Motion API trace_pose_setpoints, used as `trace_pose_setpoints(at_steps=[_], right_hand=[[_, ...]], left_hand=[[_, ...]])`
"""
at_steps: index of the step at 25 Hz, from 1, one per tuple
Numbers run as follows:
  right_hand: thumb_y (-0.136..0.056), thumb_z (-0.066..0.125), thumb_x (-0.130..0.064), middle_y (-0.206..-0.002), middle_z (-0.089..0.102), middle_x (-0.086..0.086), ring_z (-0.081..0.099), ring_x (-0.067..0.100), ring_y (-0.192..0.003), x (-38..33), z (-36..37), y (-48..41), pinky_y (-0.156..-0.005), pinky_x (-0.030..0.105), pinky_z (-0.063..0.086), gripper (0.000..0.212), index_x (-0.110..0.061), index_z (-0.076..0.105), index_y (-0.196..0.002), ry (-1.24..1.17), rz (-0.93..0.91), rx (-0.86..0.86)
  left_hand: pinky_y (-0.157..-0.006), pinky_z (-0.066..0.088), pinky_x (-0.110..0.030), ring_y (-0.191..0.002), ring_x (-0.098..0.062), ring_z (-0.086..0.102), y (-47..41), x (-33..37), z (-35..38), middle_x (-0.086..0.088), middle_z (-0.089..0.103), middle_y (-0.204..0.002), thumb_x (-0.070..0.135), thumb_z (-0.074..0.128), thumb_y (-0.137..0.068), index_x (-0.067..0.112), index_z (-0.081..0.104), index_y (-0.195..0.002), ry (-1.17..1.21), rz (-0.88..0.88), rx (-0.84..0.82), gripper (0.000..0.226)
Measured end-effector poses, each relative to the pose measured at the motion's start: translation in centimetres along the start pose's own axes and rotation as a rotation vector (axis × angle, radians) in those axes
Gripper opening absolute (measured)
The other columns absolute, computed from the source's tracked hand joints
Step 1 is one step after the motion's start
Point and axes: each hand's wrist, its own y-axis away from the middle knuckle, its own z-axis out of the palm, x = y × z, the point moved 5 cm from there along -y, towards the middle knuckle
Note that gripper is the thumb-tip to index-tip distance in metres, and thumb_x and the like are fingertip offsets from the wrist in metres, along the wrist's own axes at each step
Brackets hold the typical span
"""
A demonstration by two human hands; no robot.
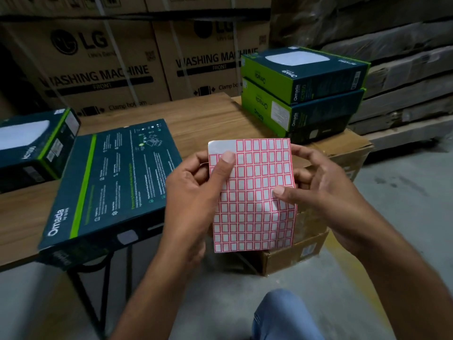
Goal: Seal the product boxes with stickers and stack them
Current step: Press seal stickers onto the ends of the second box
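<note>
Both hands hold the sticker sheet (252,195) up in front of the table (196,114), above the floor, touching no box. The left hand (193,192) grips the left edge, thumb on the front near the top and fingers behind. The right hand (326,192) grips the right edge mid-height, thumb on the front and fingers curled behind.

The sheet is a grid of white labels with red borders and no print on them. Its top-left corner is plain backing. The lower part buckles slightly.

Readable text:
- Flat box (110,182) on the table, just left of the left hand and overhanging the near edge: "Omada" in white, with a green stripe. The fine print is too small to read.
- Left box (31,146), cut off by the frame edge: white device picture, model code blurred.
- Stack of boxes (304,92) at far right: "Omada" on the green ends and dark sides. It looks like three boxes, the lowest in shadow. Can't tell whether it sits on the table end or on the brown carton (318,217).
- Big cartons (98,65) behind: "LG", "WASHING MACHINE", "FRONT", "Clamp bottom".

A knee in jeans (284,315) shows at the bottom of the view.
</note>
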Motion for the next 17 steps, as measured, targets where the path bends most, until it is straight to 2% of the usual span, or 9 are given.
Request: trace_pose_setpoints(at_steps=[2,4,6,8,12,15,17], right_hand=[[-0.083,0.082,-0.007,-0.127,0.071,-0.01,0.071,0.004,-0.109,-0.5,0.9,0.5,-0.085,0.026,0.059,0.088,-0.042,0.036,-0.15,0.142,-0.056,0.051],[-0.081,0.087,-0.021,-0.14,0.054,-0.019,0.058,0.0,-0.119,-1.6,1.8,1.4,-0.097,0.028,0.049,0.086,-0.045,0.039,-0.147,0.434,-0.276,0.274],[-0.089,0.081,-0.026,-0.133,0.057,-0.011,0.055,0.008,-0.117,-3.3,3.8,3.4,-0.096,0.03,0.049,0.055,-0.033,0.057,-0.138,0.64,-0.631,0.456],[-0.094,0.075,-0.025,-0.115,0.069,-0.008,0.061,0.011,-0.107,-3.9,6.2,4.8,-0.09,0.031,0.052,0.026,-0.022,0.073,-0.121,0.601,-0.841,0.432],[-0.097,0.074,-0.02,-0.104,0.076,-0.007,0.069,0.009,-0.098,-4.0,9.2,5.3,-0.084,0.033,0.056,0.015,-0.016,0.08,-0.11,0.457,-0.858,0.363],[-0.097,0.075,-0.02,-0.103,0.076,-0.01,0.07,0.005,-0.095,-3.9,9.6,5.2,-0.081,0.03,0.057,0.014,-0.018,0.08,-0.11,0.401,-0.799,0.373],[-0.096,0.075,-0.023,-0.102,0.075,-0.014,0.071,0.002,-0.094,-4.0,9.6,5.4,-0.08,0.026,0.058,0.015,-0.02,0.079,-0.111,0.386,-0.779,0.364]], left_hand=[[-0.068,0.064,-0.029,-0.088,-0.02,0.08,1.0,1.1,-0.9,-0.003,0.082,-0.097,0.023,0.071,-0.095,0.015,0.075,-0.11,-0.031,0.052,-0.008,0.017],[-0.071,0.065,-0.03,-0.087,-0.021,0.08,2.0,1.8,-1.8,-0.002,0.082,-0.095,0.021,0.071,-0.096,0.017,0.078,-0.106,-0.098,0.129,0.003,0.013],[-0.072,0.064,-0.028,-0.085,-0.017,0.08,2.8,2.2,-2.5,0.0,0.082,-0.092,0.019,0.072,-0.095,0.018,0.079,-0.103,-0.14,0.188,0.021,0.011],[-0.072,0.061,-0.024,-0.082,-0.012,0.077,3.5,2.4,-3.1,0.0,0.081,-0.09,0.016,0.072,-0.094,0.017,0.08,-0.1,-0.142,0.235,0.038,0.01],[-0.072,0.057,-0.021,-0.081,-0.005,0.071,4.6,2.4,-4.3,0.0,0.08,-0.087,0.017,0.069,-0.094,0.013,0.08,-0.097,-0.124,0.259,0.051,0.012],[-0.07,0.058,-0.023,-0.08,-0.008,0.071,5.1,2.5,-5.2,-0.001,0.079,-0.087,0.023,0.067,-0.094,0.015,0.081,-0.099,-0.134,0.254,0.044,0.017],[-0.075,0.061,-0.029,-0.084,-0.014,0.073,5.4,2.6,-5.6,-0.003,0.08,-0.091,0.025,0.067,-0.095,0.017,0.082,-0.101,-0.149,0.268,0.037,0.018]])
